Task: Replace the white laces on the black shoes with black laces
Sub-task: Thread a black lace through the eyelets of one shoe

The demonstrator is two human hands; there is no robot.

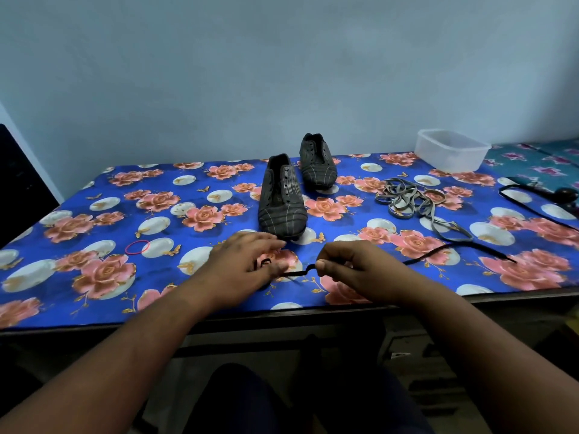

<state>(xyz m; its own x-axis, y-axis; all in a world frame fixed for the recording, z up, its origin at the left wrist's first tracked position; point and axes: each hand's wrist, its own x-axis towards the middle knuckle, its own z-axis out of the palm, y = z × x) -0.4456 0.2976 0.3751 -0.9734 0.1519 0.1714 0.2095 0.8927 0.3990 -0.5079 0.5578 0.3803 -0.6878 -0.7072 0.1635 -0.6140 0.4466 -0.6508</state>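
Note:
Two black shoes stand unlaced on the flowered blue cloth: the near shoe (281, 202) just beyond my hands, the far shoe (317, 160) behind it. My right hand (347, 270) pinches a black lace (438, 252) that trails right across the cloth to its tip. My left hand (247, 261) lies flat with straight fingers over the lace's other part, beside the near shoe's toe. A heap of white laces (407, 197) lies to the right of the shoes. A second black lace (532, 208) lies at the far right.
A clear plastic box (451, 150) stands at the back right. A red rubber band (137, 247) lies left of my left hand. A dark round object (567, 195) sits at the right edge. The table's front edge (282, 317) runs under my forearms.

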